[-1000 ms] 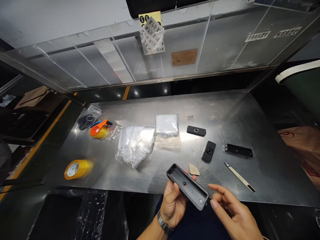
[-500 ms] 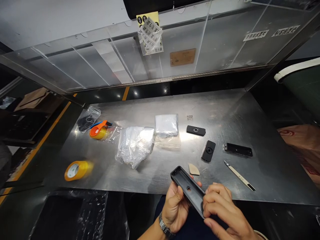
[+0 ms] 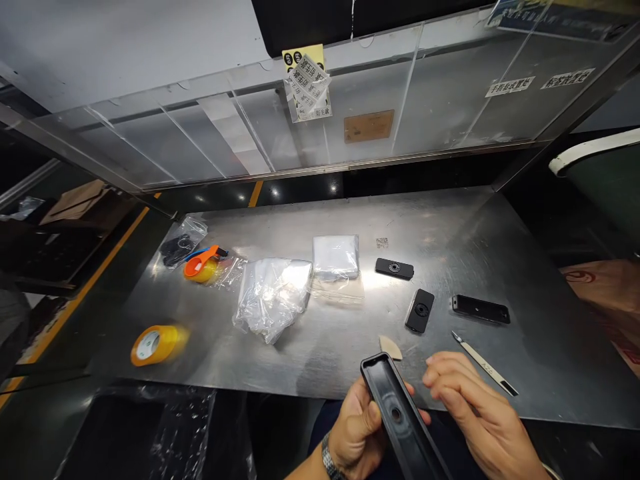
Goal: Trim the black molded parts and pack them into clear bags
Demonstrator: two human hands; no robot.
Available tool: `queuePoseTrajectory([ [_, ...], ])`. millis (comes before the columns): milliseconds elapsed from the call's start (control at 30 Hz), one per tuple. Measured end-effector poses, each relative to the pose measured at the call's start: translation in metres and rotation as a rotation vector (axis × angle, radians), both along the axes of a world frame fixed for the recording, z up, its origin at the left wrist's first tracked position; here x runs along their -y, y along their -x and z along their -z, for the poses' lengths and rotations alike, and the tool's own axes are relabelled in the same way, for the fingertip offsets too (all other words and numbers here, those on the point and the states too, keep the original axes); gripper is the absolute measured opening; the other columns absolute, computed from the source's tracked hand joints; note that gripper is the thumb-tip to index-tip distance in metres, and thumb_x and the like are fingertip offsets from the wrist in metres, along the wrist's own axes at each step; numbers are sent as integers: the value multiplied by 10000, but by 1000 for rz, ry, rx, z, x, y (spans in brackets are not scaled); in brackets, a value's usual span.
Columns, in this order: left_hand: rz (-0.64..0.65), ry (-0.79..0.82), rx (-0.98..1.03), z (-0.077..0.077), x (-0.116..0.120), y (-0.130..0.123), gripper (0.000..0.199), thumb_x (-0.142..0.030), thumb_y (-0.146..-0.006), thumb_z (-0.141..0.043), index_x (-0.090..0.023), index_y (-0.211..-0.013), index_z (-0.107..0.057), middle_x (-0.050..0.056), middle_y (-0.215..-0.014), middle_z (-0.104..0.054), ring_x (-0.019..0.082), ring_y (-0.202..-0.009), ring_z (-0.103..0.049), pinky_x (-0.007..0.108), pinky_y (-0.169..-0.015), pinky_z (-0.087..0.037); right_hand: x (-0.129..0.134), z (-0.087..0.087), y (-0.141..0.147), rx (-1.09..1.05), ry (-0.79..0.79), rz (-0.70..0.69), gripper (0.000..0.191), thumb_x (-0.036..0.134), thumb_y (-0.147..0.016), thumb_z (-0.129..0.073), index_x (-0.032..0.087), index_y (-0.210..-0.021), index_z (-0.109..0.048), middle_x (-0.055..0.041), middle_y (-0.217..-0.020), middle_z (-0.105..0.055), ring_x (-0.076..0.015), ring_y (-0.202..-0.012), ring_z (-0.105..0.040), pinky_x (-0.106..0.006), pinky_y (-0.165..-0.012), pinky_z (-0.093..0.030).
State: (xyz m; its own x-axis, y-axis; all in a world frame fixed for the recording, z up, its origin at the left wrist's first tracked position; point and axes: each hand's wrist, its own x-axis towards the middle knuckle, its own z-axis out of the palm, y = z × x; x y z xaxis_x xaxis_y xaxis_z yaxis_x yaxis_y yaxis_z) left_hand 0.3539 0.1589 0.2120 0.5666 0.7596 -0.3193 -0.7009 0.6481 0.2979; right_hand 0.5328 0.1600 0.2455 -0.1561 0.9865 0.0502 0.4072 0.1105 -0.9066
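Observation:
My left hand grips a long black plastic housing by its side, thumb on the near rim. The housing is a hollow trough with a round hole in its floor, its inside facing up; its lower end runs out of the picture. To its right, my right hand is apart from it, fingers loosely bent and nothing seen in them. Just beyond lies a tan wedge-shaped piece on the metal table. A craft knife lies right of it, below another black housing.
Two small black parts with round discs lie mid-table. Clear plastic bags, a stack of bags, an orange tape dispenser and a yellow tape roll sit to the left. A clear panel spans the back.
My right hand has let go of the housing's near end and moved right, away from it. My left hand has turned the housing steeper and shifted it slightly right and down.

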Motion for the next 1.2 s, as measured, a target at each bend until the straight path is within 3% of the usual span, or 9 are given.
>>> queuePoseTrajectory([
  [100,49,-31,8,-3,0,0,443,-349,-666,-738,-179,-1054,-607,100,-1025,-647,269,-858,-669,337,-718,-527,-11,-3,4,129,156,35,222,319,-891,-462,252,-1100,-499,-45,-1067,-564,-160,-992,-543,-256,-827,-464],
  [233,49,-62,-29,-11,-3,-3,562,-378,-629,-762,-179,-1121,-579,133,-1060,-640,248,-848,-667,361,-790,-503,-23,-11,14,208,308,-121,314,381,-887,-437,218,-1153,-470,-47,-980,-576,-132,-793,-568,-242,-696,-483],
  [367,46,-86,-67,-9,-2,-4,574,-383,-614,-771,-170,-1114,-584,142,-1065,-636,269,-942,-636,393,-868,-468,-32,-17,21,326,322,-181,206,369,-889,-418,205,-899,-543,4,-664,-562,-117,-573,-523,-238,-546,-407],
  [467,64,-131,-51,-3,0,-5,591,-392,-620,-766,-175,-1132,-568,133,-1034,-645,280,-968,-627,430,-884,-456,-34,-17,22,403,196,-86,329,351,-909,-390,198,-637,-495,3,-554,-516,-108,-503,-479,-241,-495,-354],
  [567,66,-144,-41,-1,1,-4,580,-396,-630,-758,-186,-1135,-567,124,-1017,-651,284,-992,-617,449,-899,-442,-30,-15,21,335,-53,-4,230,299,-892,-449,198,-766,-614,-37,-707,-576,-130,-659,-551,-241,-595,-437],
  [667,65,-159,-59,-3,-1,-1,579,-392,-636,-755,-195,-1149,-572,131,-1069,-633,288,-1041,-591,442,-935,-414,-20,-11,22,285,-240,-18,213,281,-812,-585,266,-1012,-657,-77,-1119,-552,-219,-1077,-497,-325,-860,-473],
  [867,150,-230,-28,-3,0,4,635,-399,-663,-735,-248,-1241,-517,124,-1144,-609,277,-1138,-529,448,-1015,-321,-3,-2,28,312,-25,-116,263,324,-827,-566,324,-1072,-660,-38,-1369,-432,-292,-1298,-297,-490,-964,-446],
  [1000,161,-239,-52,-3,-2,3,657,-419,-648,-740,-200,-1229,-525,150,-1179,-585,294,-1185,-486,448,-1038,-286,0,-1,28,208,62,-149,257,308,-849,-541,325,-1074,-662,-49,-1334,-488,-270,-1285,-349,-463,-967,-460],
  [1200,196,-241,-60,-6,-3,3,685,-432,-630,-748,-196,-1232,-522,153,-1185,-580,302,-1200,-469,441,-1033,-295,1,-5,28,143,12,-131,261,261,-843,-551,323,-1071,-662,-60,-1296,-530,-252,-1217,-449,-412,-932,-496],
])
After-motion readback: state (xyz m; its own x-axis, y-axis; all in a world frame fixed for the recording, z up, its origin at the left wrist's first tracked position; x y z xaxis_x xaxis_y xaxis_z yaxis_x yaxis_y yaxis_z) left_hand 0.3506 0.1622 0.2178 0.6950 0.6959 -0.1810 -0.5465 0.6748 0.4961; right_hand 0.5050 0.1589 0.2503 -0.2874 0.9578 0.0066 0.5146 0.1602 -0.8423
